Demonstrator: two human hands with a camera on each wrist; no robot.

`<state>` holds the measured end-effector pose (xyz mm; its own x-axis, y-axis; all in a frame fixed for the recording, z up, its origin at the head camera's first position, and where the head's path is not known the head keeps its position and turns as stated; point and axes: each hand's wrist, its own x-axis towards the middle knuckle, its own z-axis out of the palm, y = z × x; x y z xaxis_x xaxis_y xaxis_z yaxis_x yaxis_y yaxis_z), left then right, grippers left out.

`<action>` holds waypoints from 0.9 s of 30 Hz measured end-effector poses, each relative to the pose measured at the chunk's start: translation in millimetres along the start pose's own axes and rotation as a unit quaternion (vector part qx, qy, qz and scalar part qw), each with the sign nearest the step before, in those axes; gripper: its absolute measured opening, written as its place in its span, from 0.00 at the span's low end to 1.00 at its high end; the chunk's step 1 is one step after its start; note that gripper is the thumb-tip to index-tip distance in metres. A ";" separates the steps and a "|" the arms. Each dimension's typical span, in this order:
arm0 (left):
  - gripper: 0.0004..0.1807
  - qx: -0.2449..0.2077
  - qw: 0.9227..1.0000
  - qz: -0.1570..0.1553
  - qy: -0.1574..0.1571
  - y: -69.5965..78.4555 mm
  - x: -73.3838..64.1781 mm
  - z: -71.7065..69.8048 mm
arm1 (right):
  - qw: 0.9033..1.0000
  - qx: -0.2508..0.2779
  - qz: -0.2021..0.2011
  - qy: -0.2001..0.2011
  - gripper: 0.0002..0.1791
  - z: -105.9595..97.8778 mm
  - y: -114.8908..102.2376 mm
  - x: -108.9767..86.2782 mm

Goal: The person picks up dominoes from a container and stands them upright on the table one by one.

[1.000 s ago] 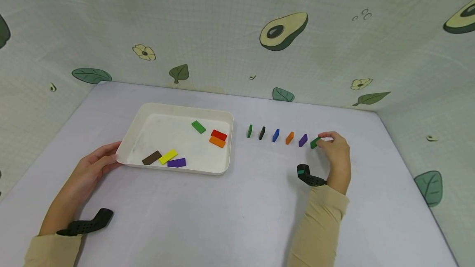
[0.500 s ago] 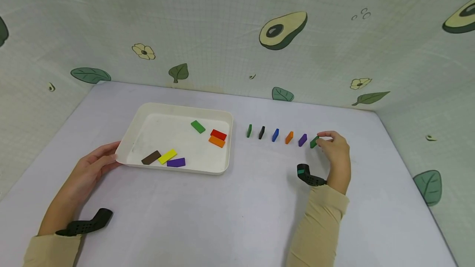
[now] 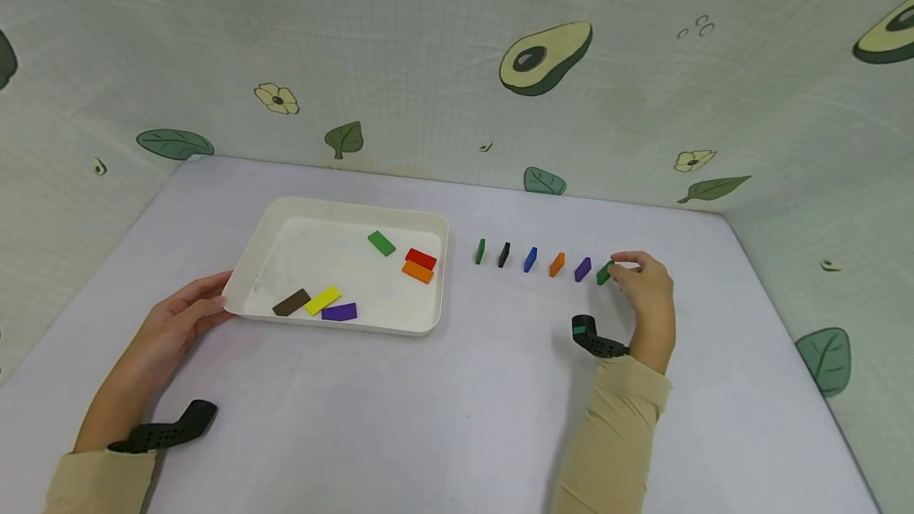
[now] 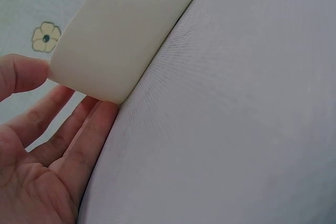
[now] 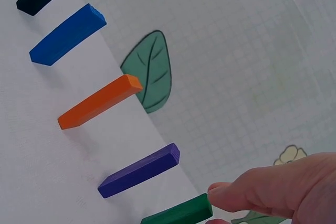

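A green domino (image 3: 604,273) stands on edge at the right end of a row on the white table. My right hand (image 3: 645,290) pinches its near end between thumb and index finger. In the right wrist view the index finger (image 5: 252,190) touches that green domino (image 5: 181,212); the thumb is mostly cut off. To its left stand a purple domino (image 3: 582,270), an orange one, a blue one, a black one and another green one. My left hand (image 3: 174,325) touches the near left corner of a white tray (image 3: 389,330), its fingers fairly straight along the wall in the left wrist view.
Inside the tray lie several flat dominoes, among them a red domino (image 3: 421,258), a yellow domino (image 3: 324,300) and a brown domino (image 3: 291,303). A patterned cloth (image 3: 428,70) hangs behind the table. White tabletop (image 3: 400,427) stretches between the two forearms.
The right-hand green domino now looks more upright than a second ago, with the right hand still at its end. The left hand and the tray stay in place.
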<state>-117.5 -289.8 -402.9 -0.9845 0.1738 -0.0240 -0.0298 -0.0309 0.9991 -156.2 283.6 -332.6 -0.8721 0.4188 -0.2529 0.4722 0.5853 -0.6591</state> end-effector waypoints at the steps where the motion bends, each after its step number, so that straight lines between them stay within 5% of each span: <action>1: 0.21 0.001 1.000 -0.001 0.001 -0.1 -0.1 -0.1 | 1.000 0.000 0.000 0.000 0.23 0.0 -0.2 0.0; 18: 0.20 -0.002 1.000 -0.007 0.004 -0.4 0.8 0.9 | 1.000 0.004 -0.010 0.028 0.23 -2.9 -8.3 -3.5; 27: 0.20 -0.013 1.000 0.000 -0.005 -0.3 1.1 0.6 | 0.993 0.048 -0.083 0.063 0.21 4.8 -20.4 1.8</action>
<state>-118.5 -289.0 -403.2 -0.9828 0.1832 -0.0235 -0.0344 -0.0562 0.9978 -168.0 269.1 -323.0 -0.9109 0.4097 -0.0486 0.3043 0.5876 -0.7498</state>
